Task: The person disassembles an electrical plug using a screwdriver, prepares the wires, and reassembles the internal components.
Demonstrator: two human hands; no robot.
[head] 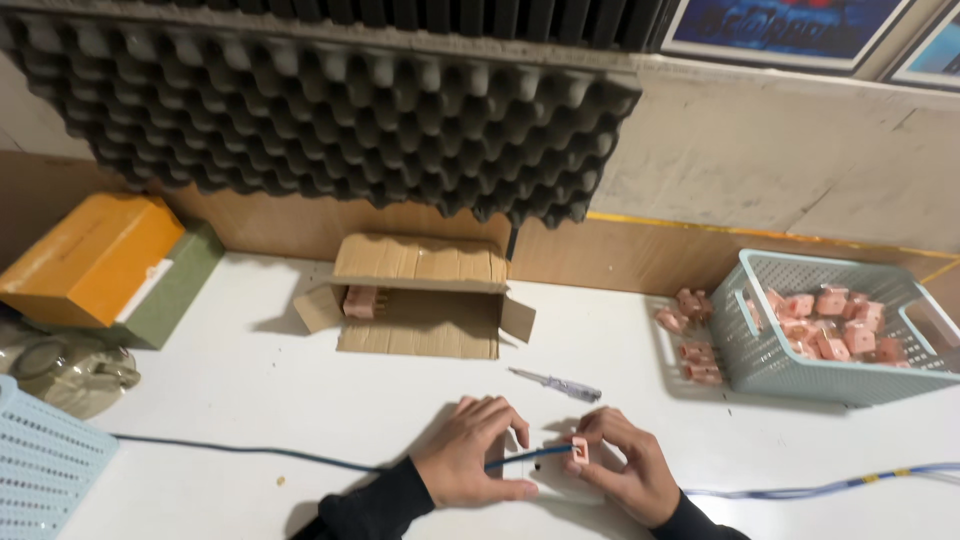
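Observation:
My left hand rests on the white table and pinches a blue cable near its end. My right hand holds a small pink plastic block at the cable's tip; the cable end meets the block. A second pale blue cable trails off to the right from under my right wrist. A slim clear-handled screwdriver lies just beyond my hands.
An open cardboard box with a pink block inside sits at the back centre. A pale green basket of pink blocks stands right, loose blocks beside it. Orange and green boxes are left, a blue basket at the near left.

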